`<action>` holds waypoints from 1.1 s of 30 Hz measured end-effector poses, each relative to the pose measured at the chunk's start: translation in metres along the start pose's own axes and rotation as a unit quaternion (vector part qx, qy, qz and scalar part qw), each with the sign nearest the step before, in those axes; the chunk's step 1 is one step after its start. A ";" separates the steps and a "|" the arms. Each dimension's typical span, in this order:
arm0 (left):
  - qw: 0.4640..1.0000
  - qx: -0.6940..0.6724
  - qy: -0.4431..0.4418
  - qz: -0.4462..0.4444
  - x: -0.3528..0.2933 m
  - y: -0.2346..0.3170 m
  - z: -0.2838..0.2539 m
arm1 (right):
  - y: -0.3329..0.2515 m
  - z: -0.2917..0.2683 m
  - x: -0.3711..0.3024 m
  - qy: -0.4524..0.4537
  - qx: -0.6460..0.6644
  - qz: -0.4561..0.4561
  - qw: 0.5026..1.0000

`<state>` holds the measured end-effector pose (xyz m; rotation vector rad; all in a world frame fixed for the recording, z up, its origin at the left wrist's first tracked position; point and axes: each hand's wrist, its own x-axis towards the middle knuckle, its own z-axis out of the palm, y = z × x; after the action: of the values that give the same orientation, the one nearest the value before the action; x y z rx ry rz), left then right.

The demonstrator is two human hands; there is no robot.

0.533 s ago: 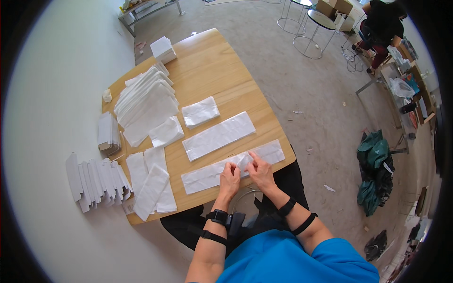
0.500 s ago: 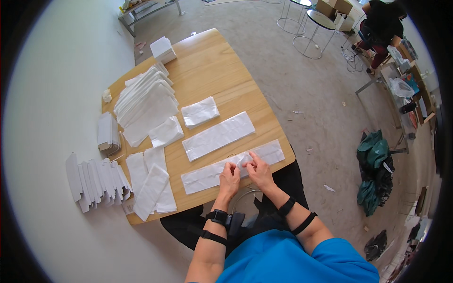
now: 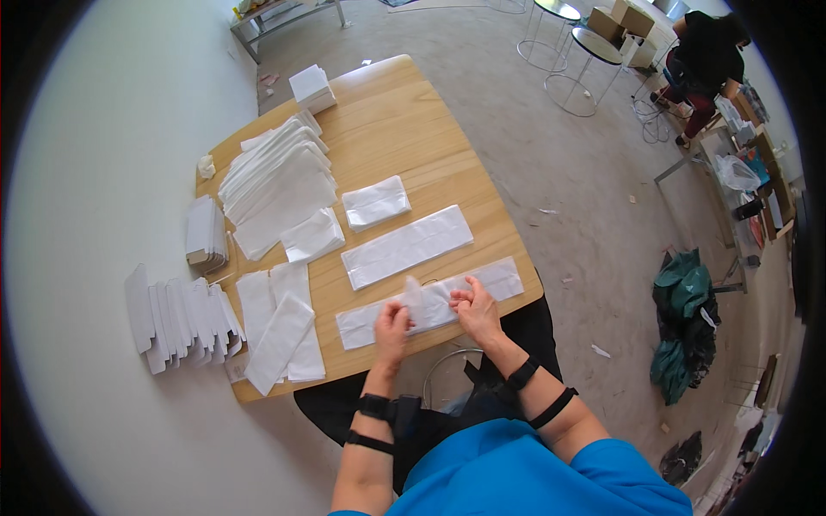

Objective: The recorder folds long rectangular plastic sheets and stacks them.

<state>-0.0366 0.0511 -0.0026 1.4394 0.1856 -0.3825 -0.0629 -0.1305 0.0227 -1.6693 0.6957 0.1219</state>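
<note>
In front of me a long white folded strip [image 3: 492, 280] lies along the near edge of the wooden table [image 3: 430, 129]. My left hand [image 3: 392, 330] is closed on a small, thin translucent piece [image 3: 414, 297] that stands up blurred above the strip. My right hand [image 3: 476, 311] is over the strip's middle, fingers loosely bent and apart, with nothing visible between them. A thin dark loop [image 3: 429, 280] shows at the strip's far edge. Just beyond lie a shorter white folded strip [image 3: 408, 247] and a small white folded stack [image 3: 376, 203].
Fanned white folded sheets [image 3: 280, 189] cover the table's left side, with loose white strips [image 3: 284, 331] nearer me. White cartons [image 3: 185, 318] stand along the wall. A person [image 3: 705, 64] works at a cluttered side table [image 3: 718, 172]. Green and black bags [image 3: 684, 327] lie on the floor.
My left hand has drawn leftward, away from my right hand, with the translucent piece. My right hand has shifted slightly right and its fingers have come apart.
</note>
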 end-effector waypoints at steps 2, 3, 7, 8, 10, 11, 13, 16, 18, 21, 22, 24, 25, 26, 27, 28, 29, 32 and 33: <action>0.993 -0.098 0.052 -0.028 -0.011 0.006 -0.036 | 0.001 0.000 0.000 0.004 -0.015 0.004 1.000; 0.987 -0.143 0.077 -0.023 -0.017 0.009 -0.055 | 0.002 0.000 0.001 0.004 -0.013 0.002 1.000; 0.983 -0.100 0.136 -0.077 -0.034 0.016 -0.127 | 0.004 0.003 0.004 0.014 0.001 0.003 1.000; 0.982 -0.056 0.149 -0.097 -0.037 0.018 -0.141 | 0.002 0.004 0.003 0.016 -0.001 0.002 1.000; 0.956 0.187 0.222 -0.047 -0.041 0.025 -0.141 | -0.002 0.002 0.001 0.025 -0.008 0.001 1.000; 0.884 0.379 0.273 0.027 -0.045 0.026 -0.138 | 0.002 0.001 0.003 0.028 -0.016 -0.005 0.999; 0.765 0.548 0.305 0.149 -0.055 0.064 -0.096 | 0.015 -0.007 0.010 0.039 -0.033 -0.014 0.999; 0.880 0.425 0.140 0.158 -0.048 0.089 -0.024 | -0.013 -0.021 0.002 0.071 0.046 -0.017 0.996; 0.902 0.391 0.017 0.181 -0.036 0.078 0.021 | -0.017 -0.044 0.005 0.161 -0.095 -0.071 0.980; 0.901 0.396 -0.050 0.172 -0.015 0.060 0.056 | -0.007 -0.074 0.020 0.247 -0.216 -0.102 0.939; 0.899 0.401 -0.062 0.162 -0.010 0.054 0.062 | -0.003 -0.080 0.024 0.269 -0.242 -0.102 0.927; 0.894 0.419 -0.068 0.146 -0.001 0.040 0.066 | 0.003 -0.088 0.026 0.261 -0.263 -0.068 0.926; 0.888 0.431 -0.071 0.147 0.002 0.033 0.064 | 0.004 -0.088 0.026 0.255 -0.285 -0.065 0.921; 0.881 0.443 -0.073 0.147 0.004 0.027 0.063 | 0.006 -0.089 0.026 0.249 -0.308 -0.063 0.916; 0.878 0.450 -0.079 0.145 0.004 0.027 0.064 | 0.008 -0.090 0.026 0.247 -0.305 -0.069 0.917; 0.874 0.457 -0.083 0.143 0.004 0.028 0.064 | 0.010 -0.090 0.027 0.245 -0.302 -0.075 0.918; 0.870 0.464 -0.087 0.141 0.004 0.028 0.064 | 0.012 -0.090 0.027 0.243 -0.299 -0.081 0.919; 0.857 0.482 -0.077 0.165 0.002 0.027 0.066 | 0.015 -0.092 0.030 0.213 -0.276 -0.058 0.935; 0.851 0.492 -0.080 0.163 0.002 0.029 0.068 | 0.015 -0.093 0.030 0.217 -0.273 -0.067 0.935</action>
<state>-0.0312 -0.0134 0.0323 2.3903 -0.4659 -0.3200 -0.0731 -0.2285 0.0182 -2.3103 0.9305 -0.1761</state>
